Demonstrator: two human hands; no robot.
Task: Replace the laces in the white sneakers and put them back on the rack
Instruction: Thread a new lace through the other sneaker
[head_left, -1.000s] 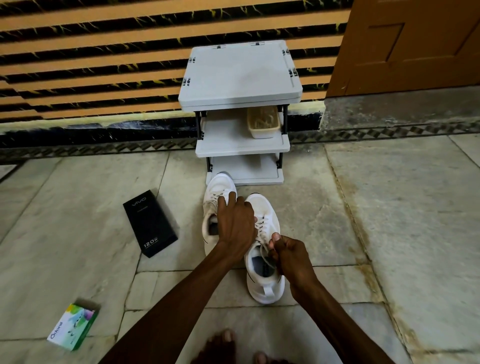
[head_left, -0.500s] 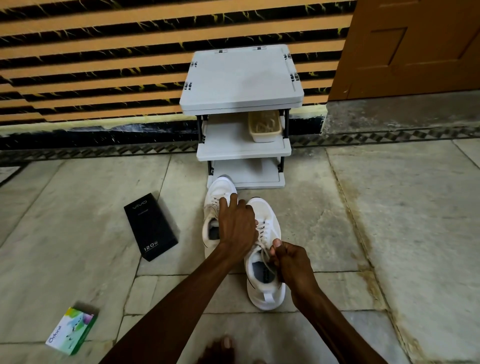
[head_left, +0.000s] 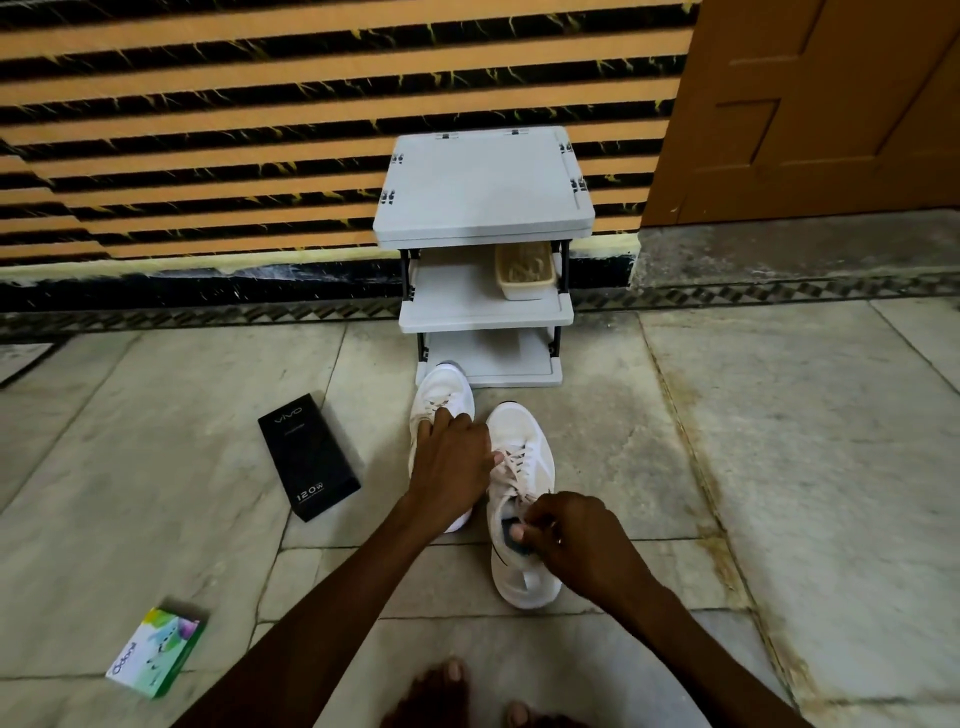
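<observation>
- Lying side by side on the floor (head_left: 779, 467) before the rack (head_left: 483, 192), left sneaker (head_left: 447, 387) and right sneaker (head_left: 524, 587) point toes toward it, long axes away from the person.
- Left hand (head_left: 452, 467) presses spread fingers on left sneaker.
- Right hand (head_left: 576, 535), fingers curled, apparently pinches right sneaker's lace (head_left: 514, 465).

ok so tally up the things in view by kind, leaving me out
white lace-up sneakers: 2
flat cardboard boxes, one black, one green and white: 2
grey plastic three-shelf rack: 1
beige plastic basket: 1
total: 6
</observation>
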